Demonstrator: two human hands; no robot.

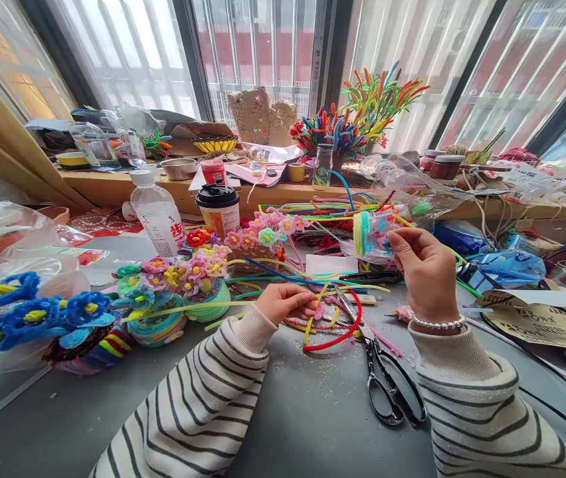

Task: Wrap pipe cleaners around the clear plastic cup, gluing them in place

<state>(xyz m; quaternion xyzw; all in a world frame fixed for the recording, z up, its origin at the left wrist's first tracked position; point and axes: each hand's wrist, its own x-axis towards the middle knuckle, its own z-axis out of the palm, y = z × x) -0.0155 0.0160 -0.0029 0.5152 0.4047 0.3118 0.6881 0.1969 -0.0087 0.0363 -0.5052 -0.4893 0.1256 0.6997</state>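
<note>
My left hand (pixel 285 303) is closed in a pinch, seemingly on a yellow pipe cleaner (pixel 188 307) that runs off to the left behind it. A small pink pipe-cleaner piece (pixel 319 311) and a curved red pipe cleaner (pixel 339 344) are just right of its fingertips. My right hand (pixel 426 273) is raised, thumb and forefinger pressed together; whatever they pinch is too small to make out. Behind those fingertips is a clear packet (pixel 370 234) with yellow and teal contents. Black-handled scissors (pixel 381 372) lie on the table between my hands.
Blue pipe-cleaner flowers (pixel 38 317) and pastel flower pots (pixel 208 300) stand at left. Behind are a water bottle (pixel 156 216) and a lidded paper cup (pixel 218 211). A glass bottle (pixel 323 166) and pipe-cleaner bundles (pixel 380 109) crowd the sill. A brown paper bag (pixel 537 320) lies right.
</note>
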